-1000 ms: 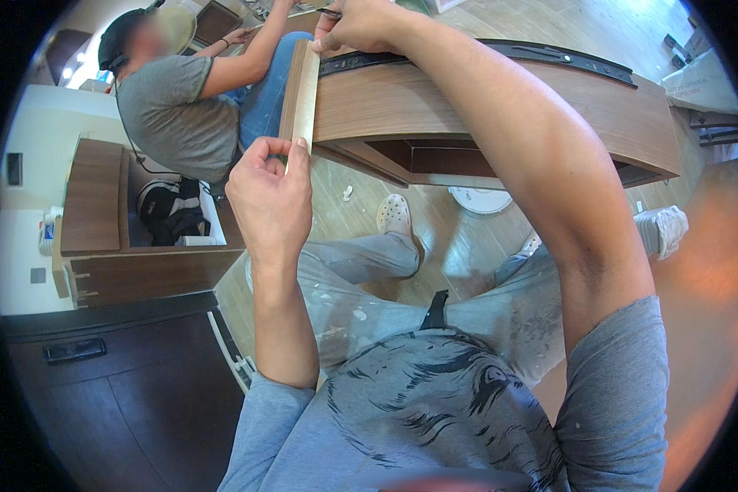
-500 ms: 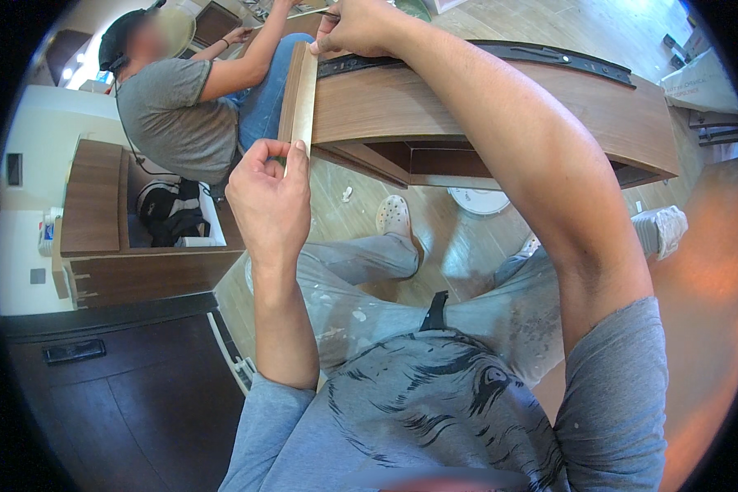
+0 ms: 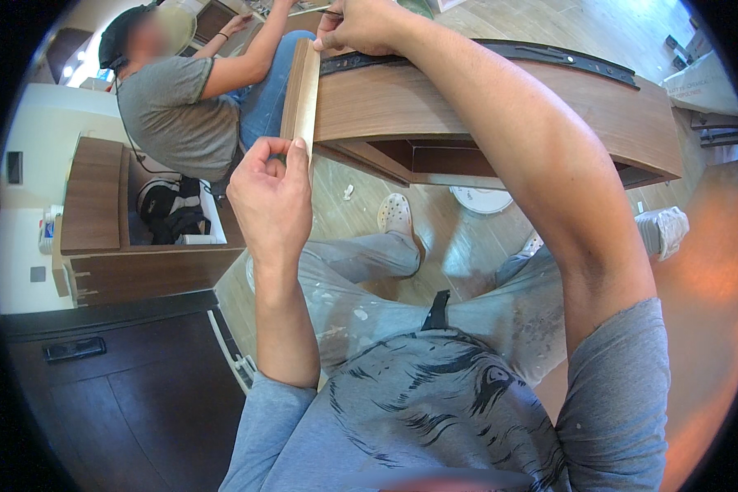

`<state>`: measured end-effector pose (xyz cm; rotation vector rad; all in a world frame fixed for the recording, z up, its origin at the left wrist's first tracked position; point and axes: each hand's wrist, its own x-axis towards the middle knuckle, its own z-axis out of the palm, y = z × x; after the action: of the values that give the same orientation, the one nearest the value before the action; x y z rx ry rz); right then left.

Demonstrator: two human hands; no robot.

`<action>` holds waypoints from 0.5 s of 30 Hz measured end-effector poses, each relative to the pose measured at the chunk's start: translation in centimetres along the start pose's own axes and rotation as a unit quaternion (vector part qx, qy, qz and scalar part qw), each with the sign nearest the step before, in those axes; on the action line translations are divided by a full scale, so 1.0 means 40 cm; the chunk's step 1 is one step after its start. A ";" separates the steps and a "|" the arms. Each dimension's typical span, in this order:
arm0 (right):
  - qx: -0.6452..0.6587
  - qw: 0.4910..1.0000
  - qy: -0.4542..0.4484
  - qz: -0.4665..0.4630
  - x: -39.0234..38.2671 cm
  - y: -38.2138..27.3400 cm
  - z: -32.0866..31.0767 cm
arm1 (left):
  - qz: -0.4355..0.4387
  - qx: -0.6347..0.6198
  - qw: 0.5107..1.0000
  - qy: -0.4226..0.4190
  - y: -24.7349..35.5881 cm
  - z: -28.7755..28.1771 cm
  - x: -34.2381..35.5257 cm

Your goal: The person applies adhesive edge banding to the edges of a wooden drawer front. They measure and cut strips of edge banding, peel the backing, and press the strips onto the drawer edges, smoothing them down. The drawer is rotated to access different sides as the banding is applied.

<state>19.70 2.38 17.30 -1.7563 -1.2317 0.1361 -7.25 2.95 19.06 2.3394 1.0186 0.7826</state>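
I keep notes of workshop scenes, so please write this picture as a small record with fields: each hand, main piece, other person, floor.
Left hand: thumb and finger at the near end of a pale strip
Right hand: at the strip's far end, pinching a thin dark thing, kind unclear
Main piece: wooden drawer, black slide on its upper face
Other person: seated at upper left, grey shirt, blue jeans
Floor: round white thing, partly hidden by the drawer
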 end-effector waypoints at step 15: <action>0.001 1.000 -0.012 0.008 0.004 0.003 0.001 | 0.019 0.017 1.000 0.000 0.011 -0.006 -0.004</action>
<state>19.82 2.52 17.25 -1.7677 -1.2349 0.1694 -7.30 2.59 19.46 2.3929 0.9974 0.7846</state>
